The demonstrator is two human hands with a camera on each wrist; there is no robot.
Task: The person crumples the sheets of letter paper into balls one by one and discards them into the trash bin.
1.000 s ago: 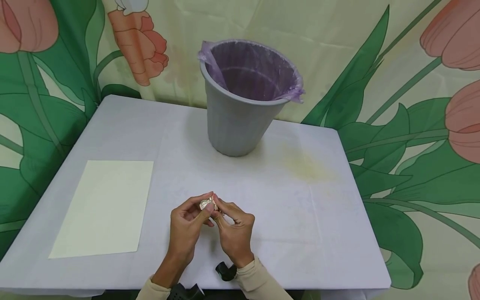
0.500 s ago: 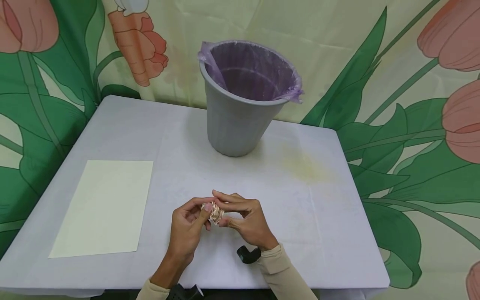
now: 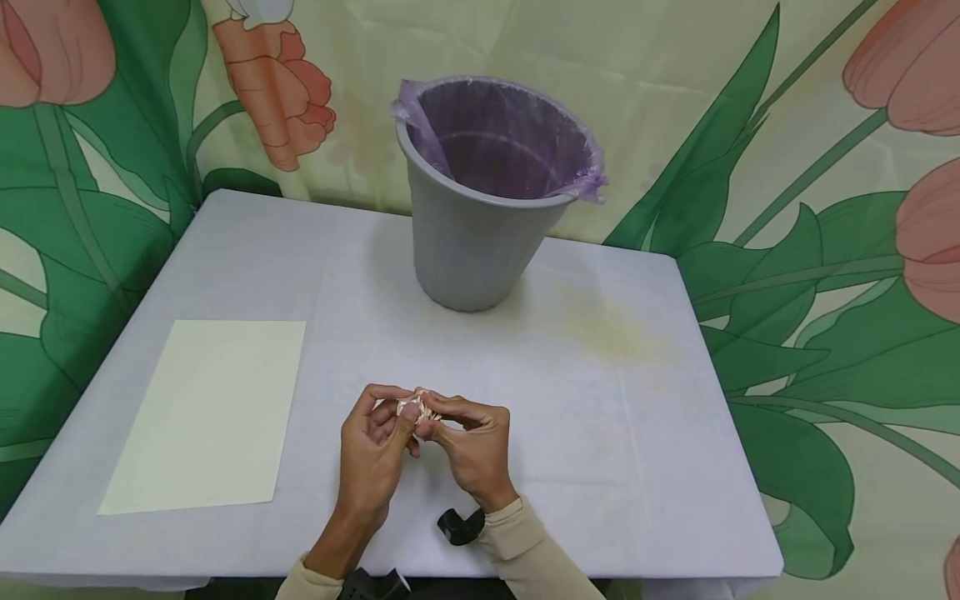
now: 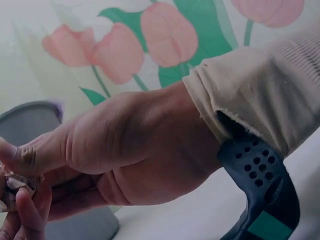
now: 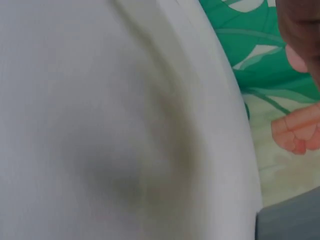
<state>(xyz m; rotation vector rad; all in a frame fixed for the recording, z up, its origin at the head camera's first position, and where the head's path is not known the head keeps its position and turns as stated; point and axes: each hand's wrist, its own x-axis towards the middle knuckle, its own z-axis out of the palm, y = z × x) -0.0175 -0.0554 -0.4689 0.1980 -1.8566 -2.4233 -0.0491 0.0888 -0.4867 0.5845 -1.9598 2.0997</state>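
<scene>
A small crumpled ball of cream paper [image 3: 426, 408] is held above the front middle of the table in the head view. My left hand [image 3: 367, 462] pinches it between thumb and fingers. From the other side, the thumb and fingers of my right hand [image 3: 478, 450] grip the same ball. The left wrist view shows part of the paper ball [image 4: 21, 184] at the left edge, partly covered by fingers. Only a dark sliver of a hand [image 5: 302, 32] enters the right wrist view, and the ball is out of sight there.
A flat cream sheet of paper [image 3: 206, 417] lies on the left of the white-covered table [image 3: 600, 483]. At the back stands a grey bin [image 3: 476, 250] with a purple liner [image 3: 510, 150]. A tulip-patterned cloth [image 3: 675, 100] hangs behind.
My right hand drew slightly away to the right with its fingers spread, then came back and closed on the paper ball again. The left hand stayed nearly in place, holding the ball.
</scene>
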